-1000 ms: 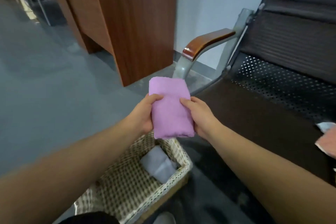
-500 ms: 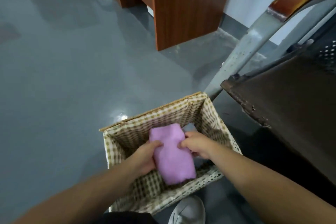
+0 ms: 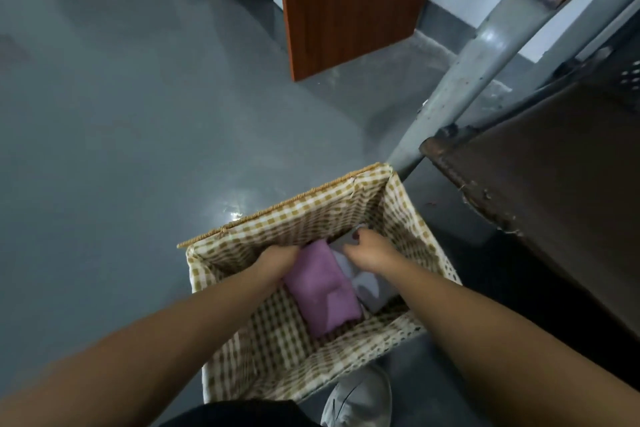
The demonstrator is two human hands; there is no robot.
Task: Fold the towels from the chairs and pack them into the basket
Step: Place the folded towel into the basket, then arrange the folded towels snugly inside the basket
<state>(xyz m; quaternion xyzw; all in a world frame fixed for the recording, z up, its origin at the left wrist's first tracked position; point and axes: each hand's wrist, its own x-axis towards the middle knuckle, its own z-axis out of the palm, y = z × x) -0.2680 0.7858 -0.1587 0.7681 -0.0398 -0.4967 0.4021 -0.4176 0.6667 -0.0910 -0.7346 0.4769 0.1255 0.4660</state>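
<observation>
Grey, glossy floor (image 3: 121, 114) fills most of the view, and a lined basket (image 3: 287, 210) stands on it. Both forearms reach down into the basket. The left hand (image 3: 277, 258) curls its fingers over the far end of the folded purple towel (image 3: 323, 295) and grips it there, close to the basket's far wall. The right hand (image 3: 370, 253) sits just beside it with its fingers bent at the far end of a folded grey towel (image 3: 369, 286); whether it holds that towel or only rests on it, I cannot tell. The purple towel lies on the basket's bottom, about midway between the left and right walls, its long side touching the grey towel, which lies along the right wall. A pale shoe (image 3: 360, 399) shows at the basket's near right corner. To the right stands a dark chair seat (image 3: 554, 191) on a grey metal leg (image 3: 485, 62). A brown wooden cabinet (image 3: 346, 3) stands farther back.
</observation>
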